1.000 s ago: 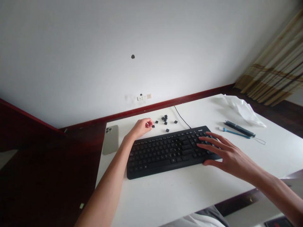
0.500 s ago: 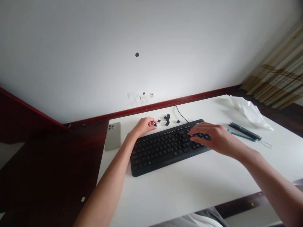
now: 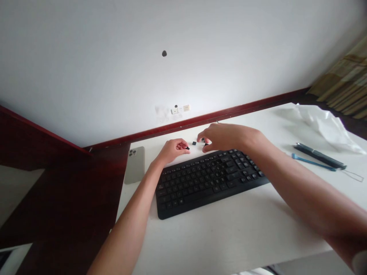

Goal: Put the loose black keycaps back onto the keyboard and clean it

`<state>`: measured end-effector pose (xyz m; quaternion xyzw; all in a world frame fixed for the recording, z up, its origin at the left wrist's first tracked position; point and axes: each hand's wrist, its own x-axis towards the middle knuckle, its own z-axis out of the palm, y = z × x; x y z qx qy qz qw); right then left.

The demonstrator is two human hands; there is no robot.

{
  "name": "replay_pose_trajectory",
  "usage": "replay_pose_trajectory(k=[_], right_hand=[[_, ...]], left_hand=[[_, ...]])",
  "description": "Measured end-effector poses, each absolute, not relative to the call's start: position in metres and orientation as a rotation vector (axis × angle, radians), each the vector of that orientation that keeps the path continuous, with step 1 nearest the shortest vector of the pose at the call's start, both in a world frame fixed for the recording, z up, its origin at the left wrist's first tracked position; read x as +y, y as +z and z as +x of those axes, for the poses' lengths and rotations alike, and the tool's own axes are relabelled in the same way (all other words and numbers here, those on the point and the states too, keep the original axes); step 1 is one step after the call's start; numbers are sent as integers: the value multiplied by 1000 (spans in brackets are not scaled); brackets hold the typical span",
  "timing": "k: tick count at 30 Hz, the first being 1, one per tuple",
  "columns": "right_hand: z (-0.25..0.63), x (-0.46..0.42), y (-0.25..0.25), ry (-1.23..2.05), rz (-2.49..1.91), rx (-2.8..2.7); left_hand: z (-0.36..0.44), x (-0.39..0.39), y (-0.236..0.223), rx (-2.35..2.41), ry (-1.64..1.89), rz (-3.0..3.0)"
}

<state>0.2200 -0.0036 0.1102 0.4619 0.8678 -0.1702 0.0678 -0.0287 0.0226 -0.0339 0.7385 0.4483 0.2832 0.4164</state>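
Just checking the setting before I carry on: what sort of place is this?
Probably a home room or small office: a black computer keyboard lies on a white desk, a wall socket sits just above the desk, and a striped curtain hangs at the right.

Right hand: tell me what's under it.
Small black square pieces lie by the fingertips of the right hand, past the black keyboard. The palm covers the white desk there, so anything beneath it cannot be seen.
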Motion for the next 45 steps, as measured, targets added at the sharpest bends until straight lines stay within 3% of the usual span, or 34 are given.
replay_pose_trajectory(k=[15, 27, 36, 45], right_hand=[[241, 7, 89, -516, 1332, 2677], [230, 21, 69, -532, 1240, 2702], [234, 10, 84, -554, 1216, 2670], [237, 17, 88, -591, 1269, 2667]], left_hand=[[-41, 28, -28, 1013, 733, 1605], [-32, 24, -25, 1024, 647, 1907], [-32, 19, -11, 1057, 473, 2096], [-37, 22, -14, 1073, 549, 1964]])
